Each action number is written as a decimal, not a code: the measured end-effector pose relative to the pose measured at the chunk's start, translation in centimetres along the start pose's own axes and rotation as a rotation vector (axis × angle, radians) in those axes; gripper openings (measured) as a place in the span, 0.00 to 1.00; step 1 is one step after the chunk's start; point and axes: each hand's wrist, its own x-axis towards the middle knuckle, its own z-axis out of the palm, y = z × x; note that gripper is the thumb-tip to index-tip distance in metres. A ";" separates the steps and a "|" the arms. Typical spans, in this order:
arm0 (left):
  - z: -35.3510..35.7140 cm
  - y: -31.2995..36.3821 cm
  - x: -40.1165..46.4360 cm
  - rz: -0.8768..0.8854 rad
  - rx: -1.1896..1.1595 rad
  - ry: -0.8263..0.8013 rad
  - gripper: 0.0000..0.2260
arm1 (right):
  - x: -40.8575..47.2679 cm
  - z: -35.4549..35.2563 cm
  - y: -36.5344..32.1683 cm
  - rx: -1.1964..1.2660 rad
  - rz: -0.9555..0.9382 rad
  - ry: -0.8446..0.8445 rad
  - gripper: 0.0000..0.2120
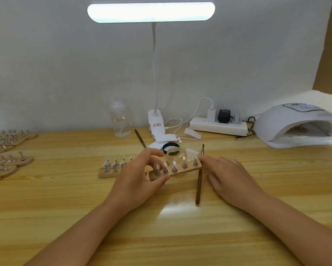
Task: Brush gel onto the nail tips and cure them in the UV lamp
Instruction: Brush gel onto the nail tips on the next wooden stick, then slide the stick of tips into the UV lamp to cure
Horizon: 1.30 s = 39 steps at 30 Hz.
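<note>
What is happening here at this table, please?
A person is working on false nail tips at a wooden table. The left hand grips a small wooden holder with a row of nail tips standing on it. The right hand lies beside its other end, next to a brush; its grip on the brush is unclear. An open gel jar stands just behind. The UV lamp waits at the right, apparently with another holder inside. More holders lie at the left.

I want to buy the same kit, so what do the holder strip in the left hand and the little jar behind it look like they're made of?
Holder strip: apparently pale unfinished wood, matte with a rough-looking edge, carrying shiny metal-looking studs. Jar: clear and glossy, glass or hard plastic; the picture cannot settle which.
</note>
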 end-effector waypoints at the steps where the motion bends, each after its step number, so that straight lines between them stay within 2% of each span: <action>1: 0.0 0.1 0.0 0.002 -0.005 0.011 0.19 | 0.0 0.1 0.1 0.001 -0.012 0.003 0.23; 6: 0.0 0.1 0.0 0.011 -0.004 0.025 0.21 | 0.1 0.5 0.6 0.049 -0.029 -0.005 0.24; 13: 0.2 0.0 0.0 0.025 -0.020 0.037 0.22 | 0.1 0.3 0.7 0.138 -0.018 -0.002 0.21; 16: 0.3 0.4 0.0 0.026 -0.036 0.040 0.22 | 0.0 -0.6 0.4 0.303 0.027 0.030 0.19; 19: 0.3 1.0 0.1 0.013 -0.062 0.052 0.22 | 0.1 -2.2 0.5 0.463 0.060 -0.020 0.16; 22: 0.4 2.2 0.7 0.011 -0.098 0.041 0.23 | 0.3 -4.0 1.1 0.518 0.124 -0.104 0.12; 24: 0.7 3.2 1.5 0.019 -0.136 0.028 0.23 | 0.4 -5.2 1.9 0.545 0.157 -0.111 0.13; 30: 3.7 7.6 4.7 -0.061 -0.428 0.021 0.22 | 0.0 -8.8 6.3 0.664 0.306 -0.115 0.20; 34: 8.1 10.6 7.2 -0.166 -0.619 0.050 0.21 | -1.3 -10.9 9.9 0.703 0.456 0.009 0.15; 39: 14.2 13.2 9.9 -0.353 -0.845 -0.012 0.18 | -3.7 -12.0 13.9 0.701 0.588 0.150 0.11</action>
